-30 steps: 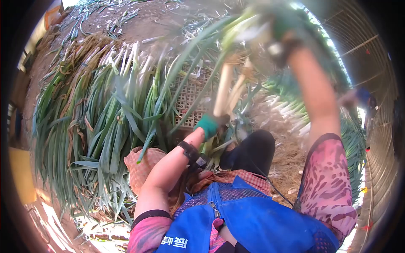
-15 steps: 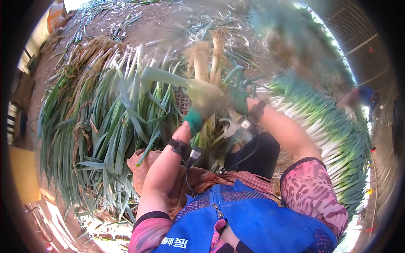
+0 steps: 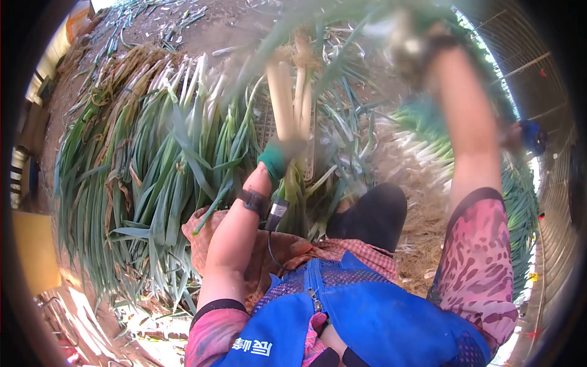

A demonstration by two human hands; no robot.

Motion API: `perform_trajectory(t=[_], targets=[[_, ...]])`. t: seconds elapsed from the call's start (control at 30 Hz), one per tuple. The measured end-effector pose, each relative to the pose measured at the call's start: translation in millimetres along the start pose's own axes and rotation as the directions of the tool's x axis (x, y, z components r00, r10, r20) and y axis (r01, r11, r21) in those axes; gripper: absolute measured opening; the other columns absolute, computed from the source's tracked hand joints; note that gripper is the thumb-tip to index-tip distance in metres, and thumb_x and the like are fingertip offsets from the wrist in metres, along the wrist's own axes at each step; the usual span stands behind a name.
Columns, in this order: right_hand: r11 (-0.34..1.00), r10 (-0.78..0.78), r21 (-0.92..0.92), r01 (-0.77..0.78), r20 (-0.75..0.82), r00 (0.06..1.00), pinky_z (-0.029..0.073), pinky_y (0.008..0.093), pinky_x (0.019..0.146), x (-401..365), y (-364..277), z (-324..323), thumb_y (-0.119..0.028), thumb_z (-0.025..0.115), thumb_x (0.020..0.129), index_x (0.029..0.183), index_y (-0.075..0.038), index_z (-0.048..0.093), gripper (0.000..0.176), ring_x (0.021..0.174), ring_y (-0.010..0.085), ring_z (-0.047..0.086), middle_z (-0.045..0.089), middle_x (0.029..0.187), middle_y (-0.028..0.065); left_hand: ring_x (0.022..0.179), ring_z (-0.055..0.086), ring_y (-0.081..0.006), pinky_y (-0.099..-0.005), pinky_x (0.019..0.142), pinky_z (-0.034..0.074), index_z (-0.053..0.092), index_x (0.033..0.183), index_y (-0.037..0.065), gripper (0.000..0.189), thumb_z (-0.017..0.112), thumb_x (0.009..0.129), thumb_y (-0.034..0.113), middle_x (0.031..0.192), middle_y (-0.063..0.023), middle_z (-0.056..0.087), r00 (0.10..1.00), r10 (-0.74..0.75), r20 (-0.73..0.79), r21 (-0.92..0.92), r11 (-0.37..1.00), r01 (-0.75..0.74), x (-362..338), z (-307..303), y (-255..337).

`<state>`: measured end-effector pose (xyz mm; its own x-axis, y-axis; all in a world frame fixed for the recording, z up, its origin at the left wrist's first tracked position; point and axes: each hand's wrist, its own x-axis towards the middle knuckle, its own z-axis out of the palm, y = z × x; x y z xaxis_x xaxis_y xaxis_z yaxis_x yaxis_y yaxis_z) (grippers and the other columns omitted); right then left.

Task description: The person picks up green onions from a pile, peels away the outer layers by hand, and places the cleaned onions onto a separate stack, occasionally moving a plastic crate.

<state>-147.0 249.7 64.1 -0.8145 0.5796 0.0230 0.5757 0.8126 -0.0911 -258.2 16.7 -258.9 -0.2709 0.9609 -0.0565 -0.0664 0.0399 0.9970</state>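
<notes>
My left hand (image 3: 282, 156), in a dark glove with a green cuff, is closed around several leeks (image 3: 281, 101) at the middle of the view. Their pale stalks and roots point up and away, with green leaves hanging below toward my lap. My right hand (image 3: 409, 58) is stretched out to the upper right. It is smeared by motion, beside blurred green leaves, and its fingers cannot be made out. Behind the held leeks a crate with a grid pattern (image 3: 264, 125) shows in part.
A big heap of leeks (image 3: 156, 165) fills the left side. On the right lies a long row of leeks with white stalks (image 3: 428, 153). Root scraps (image 3: 422, 238) cover the ground by my knee. A yellow panel (image 3: 36, 252) stands at the far left.
My right hand has left the held leeks and moved to the upper right. A loose leaf that lay across the bunch is gone from there. My left hand stays on the bunch.
</notes>
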Motion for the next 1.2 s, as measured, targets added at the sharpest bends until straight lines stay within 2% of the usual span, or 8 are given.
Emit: perform_trajectory(t=[0.1, 0.17, 0.33, 0.4, 0.47, 0.6, 0.97, 1.2], targets=[[1.000, 0.014, -0.006, -0.015, -0.101, 0.995, 0.050, 0.0349, 0.082, -9, 1, -13, -0.030, 0.060, 0.085, 0.116, -0.005, 0.064, 0.039, 0.094, 0.0255, 0.064, 0.067, 0.108, 0.0133, 0.077, 0.067, -0.0177, -0.0321, 0.067, 0.053, 0.065, 0.107, -0.002, 0.037, 0.071, 0.084, 0.026, 0.091, -0.0100, 0.069, 0.998, 0.059, 0.007, -0.078, 0.995, -0.058, -3, -11, -1], [0.998, -0.047, 0.047, 0.050, -0.059, 0.997, 0.050, 0.0353, 0.083, -24, -12, 6, -0.030, 0.061, 0.085, 0.116, -0.005, 0.064, 0.040, 0.095, 0.0259, 0.064, 0.067, 0.108, 0.0135, 0.076, 0.066, -0.0181, -0.0322, 0.066, 0.053, 0.066, 0.106, -0.002, 0.035, 0.071, 0.083, 0.024, 0.092, -0.0097, 0.069, 0.999, -0.023, 0.033, -0.397, 0.917, 0.034, -13, -17, 42], [0.953, -0.228, 0.222, 0.208, 0.069, 0.971, 0.050, 0.0363, 0.084, -80, -73, 104, -0.031, 0.061, 0.085, 0.117, -0.006, 0.063, 0.041, 0.096, 0.0268, 0.063, 0.066, 0.109, 0.0141, 0.088, 0.065, -0.0168, -0.0328, 0.077, 0.052, 0.066, 0.107, -0.001, 0.032, 0.070, 0.084, 0.020, 0.094, -0.0083, 0.069, 0.983, 0.182, -0.008, -0.214, 0.960, -0.179, -50, -20, 99], [0.939, -0.204, 0.281, 0.196, -0.002, 0.979, 0.050, 0.0366, 0.084, -90, -61, 86, -0.031, 0.061, 0.085, 0.118, -0.006, 0.063, 0.041, 0.097, 0.0271, 0.063, 0.066, 0.110, 0.0143, 0.092, 0.065, -0.0167, -0.0324, 0.081, 0.052, 0.065, 0.110, -0.001, 0.032, 0.069, 0.084, 0.019, 0.094, -0.0080, 0.068, 0.976, 0.213, -0.047, -0.144, 0.965, -0.217, -68, -42, 100], [0.939, -0.112, 0.313, 0.143, -0.116, 0.987, 0.050, 0.0370, 0.085, -104, -35, 46, -0.031, 0.061, 0.085, 0.118, -0.006, 0.062, 0.041, 0.097, 0.0275, 0.062, 0.066, 0.110, 0.0145, 0.096, 0.065, -0.0186, -0.0340, 0.085, 0.053, 0.063, 0.116, -0.001, 0.033, 0.064, 0.087, 0.016, 0.102, -0.0101, 0.068, 0.961, 0.267, -0.070, -0.254, 0.927, -0.276, -80, -63, 112], [0.927, -0.071, 0.345, 0.145, -0.219, 0.973, 0.049, 0.0378, 0.086, -128, -18, 6, -0.031, 0.062, 0.085, 0.119, -0.006, 0.062, 0.042, 0.099, 0.0282, 0.062, 0.065, 0.111, 0.0149, 0.099, 0.065, -0.0217, -0.0357, 0.088, 0.052, 0.062, 0.118, -0.003, 0.037, 0.063, 0.086, 0.017, 0.108, -0.0127, 0.067, 0.839, 0.543, 0.016, 0.062, 0.837, -0.543, -64, -51, 180], [0.913, -0.049, 0.373, 0.166, -0.305, 0.951, 0.049, 0.0398, 0.088, -170, -14, -2, -0.032, 0.062, 0.085, 0.122, -0.007, 0.060, 0.044, 0.102, 0.0301, 0.061, 0.064, 0.113, 0.0161, 0.099, 0.064, -0.0241, -0.0362, 0.089, 0.052, 0.061, 0.116, -0.005, 0.039, 0.064, 0.085, 0.019, 0.106, -0.0135, 0.066, 0.788, 0.604, 0.120, 0.051, 0.789, -0.613, -51, 15, 285], [0.915, -0.047, 0.346, 0.206, -0.416, 0.908, 0.048, 0.0411, 0.090, -177, -29, 35, -0.032, 0.063, 0.085, 0.123, -0.007, 0.059, 0.046, 0.104, 0.0314, 0.060, 0.063, 0.114, 0.0169, 0.099, 0.064, -0.0256, -0.0366, 0.090, 0.052, 0.060, 0.114, -0.006, 0.040, 0.064, 0.085, 0.021, 0.106, -0.0141, 0.066, 0.739, 0.663, 0.121, 0.029, 0.742, -0.670, -69, 4, 329]])
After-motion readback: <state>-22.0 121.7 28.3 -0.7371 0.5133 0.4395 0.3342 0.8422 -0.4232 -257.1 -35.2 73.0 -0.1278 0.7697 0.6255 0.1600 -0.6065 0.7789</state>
